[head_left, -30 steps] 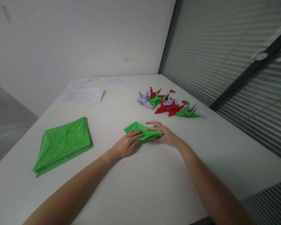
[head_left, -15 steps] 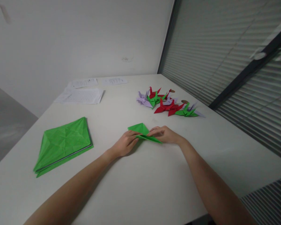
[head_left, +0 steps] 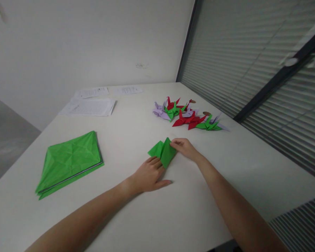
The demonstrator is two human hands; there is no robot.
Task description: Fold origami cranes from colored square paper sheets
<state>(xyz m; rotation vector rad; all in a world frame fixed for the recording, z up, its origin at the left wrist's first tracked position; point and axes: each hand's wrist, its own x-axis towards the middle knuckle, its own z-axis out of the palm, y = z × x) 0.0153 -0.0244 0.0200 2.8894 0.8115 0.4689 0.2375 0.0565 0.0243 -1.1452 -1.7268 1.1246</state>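
A small piece of green origami paper (head_left: 168,152), partly folded, lies on the white table in front of me, with one flap standing up at its right side. My left hand (head_left: 149,175) rests flat on its lower left part, fingertips pressing it down and thumb stretched out over the table. With thumb and fingers closed, my right hand (head_left: 183,145) pinches the raised flap near its upper right edge. The lower left of the paper is hidden under my left fingers.
A stack of creased green paper sheets (head_left: 72,155) lies at the left. Several folded paper cranes (head_left: 191,120) in red, green and lilac sit at the back right. Printed sheets (head_left: 90,107) lie at the back left. A window with blinds (head_left: 252,63) borders the right side.
My left hand has slid nearer and flattened out, its thumb now spread. The right hand has risen slightly, and the green paper's right flap now stands higher than before.
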